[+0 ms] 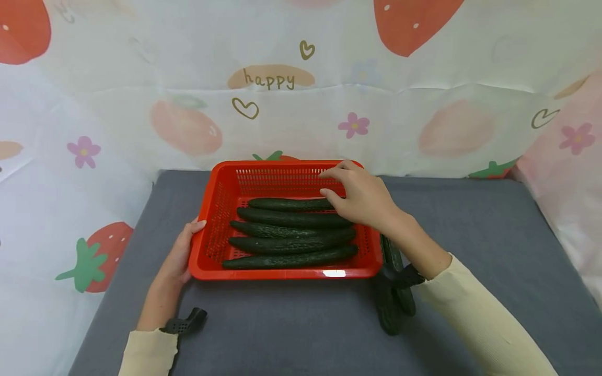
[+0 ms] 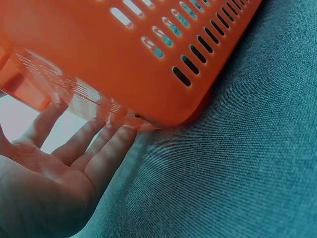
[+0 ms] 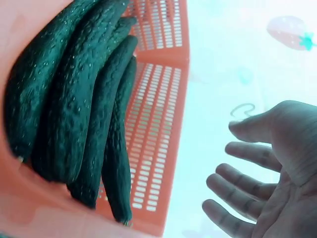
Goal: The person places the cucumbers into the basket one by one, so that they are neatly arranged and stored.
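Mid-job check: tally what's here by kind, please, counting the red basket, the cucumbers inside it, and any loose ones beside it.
Red basket: 1
Basket cucumbers: 5
Loose cucumbers on the gray cloth: 2 showing, partly hidden
Total visible: 8

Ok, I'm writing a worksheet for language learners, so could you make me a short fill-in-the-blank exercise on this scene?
1. The basket contains exactly ____ cucumbers.
2. The person's ____ hand holds the basket's side.
3. The word printed on the backdrop is "____".

Missing words: five; left; happy.
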The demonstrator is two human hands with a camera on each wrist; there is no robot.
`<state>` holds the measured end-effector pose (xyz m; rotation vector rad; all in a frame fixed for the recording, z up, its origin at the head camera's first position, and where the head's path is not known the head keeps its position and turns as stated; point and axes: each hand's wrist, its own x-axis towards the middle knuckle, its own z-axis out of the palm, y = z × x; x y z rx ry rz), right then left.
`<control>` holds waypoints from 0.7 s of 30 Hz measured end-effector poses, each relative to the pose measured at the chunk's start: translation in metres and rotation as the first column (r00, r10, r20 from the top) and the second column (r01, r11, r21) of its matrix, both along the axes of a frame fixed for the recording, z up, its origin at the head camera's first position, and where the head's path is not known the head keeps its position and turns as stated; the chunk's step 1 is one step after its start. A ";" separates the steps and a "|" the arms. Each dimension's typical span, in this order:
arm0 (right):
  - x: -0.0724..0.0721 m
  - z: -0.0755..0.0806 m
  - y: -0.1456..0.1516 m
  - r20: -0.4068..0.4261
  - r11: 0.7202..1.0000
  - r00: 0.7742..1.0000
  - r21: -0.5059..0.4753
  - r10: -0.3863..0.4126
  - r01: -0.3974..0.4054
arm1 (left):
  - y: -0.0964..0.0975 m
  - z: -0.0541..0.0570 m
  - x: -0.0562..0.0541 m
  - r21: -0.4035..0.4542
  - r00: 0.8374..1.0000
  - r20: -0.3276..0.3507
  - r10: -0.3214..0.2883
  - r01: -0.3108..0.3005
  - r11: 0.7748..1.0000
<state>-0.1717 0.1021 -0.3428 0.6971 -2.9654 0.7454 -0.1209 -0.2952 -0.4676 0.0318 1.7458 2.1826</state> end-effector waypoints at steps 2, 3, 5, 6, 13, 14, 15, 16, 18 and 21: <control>0.001 0.000 0.006 0.005 1.000 1.000 -0.018 -0.014 0.014 | 0.000 0.000 0.001 -0.009 1.000 0.003 0.011 -0.011 1.000; 0.001 -0.001 0.010 0.009 0.999 1.000 -0.025 -0.021 0.021 | 0.000 0.000 0.001 -0.014 1.000 0.002 0.014 -0.014 1.000; 0.002 -0.001 0.017 0.028 0.998 0.999 -0.043 -0.033 0.035 | 0.000 0.000 0.002 -0.017 1.000 -0.004 0.013 -0.013 1.000; 0.003 -0.001 0.021 0.040 0.998 0.998 -0.053 -0.039 0.041 | 0.000 -0.001 0.002 -0.014 1.000 -0.009 0.009 -0.009 1.000; 0.008 -0.002 0.048 0.074 0.987 0.994 -0.129 -0.083 0.092 | 0.002 -0.003 0.000 0.036 0.999 -0.032 -0.033 0.034 0.999; 0.008 -0.003 0.050 0.071 0.986 0.994 -0.134 -0.086 0.095 | 0.002 -0.003 0.000 0.031 0.999 -0.033 -0.028 0.029 0.999; 0.009 -0.003 0.052 0.067 0.986 0.994 -0.137 -0.089 0.097 | 0.002 -0.003 0.000 0.027 0.999 -0.032 -0.023 0.024 0.999; 0.010 -0.005 0.053 0.064 0.986 0.994 -0.136 -0.088 0.097 | 0.001 -0.002 0.000 0.019 0.999 -0.033 -0.017 0.018 1.000; 0.012 -0.007 0.055 0.064 0.986 0.994 -0.134 -0.086 0.094 | 0.001 -0.002 0.000 0.009 0.999 -0.034 -0.014 0.014 1.000; 0.016 -0.011 0.058 0.063 0.986 0.994 -0.131 -0.094 0.101 | 0.000 -0.002 0.000 0.010 0.999 -0.040 -0.020 0.020 1.000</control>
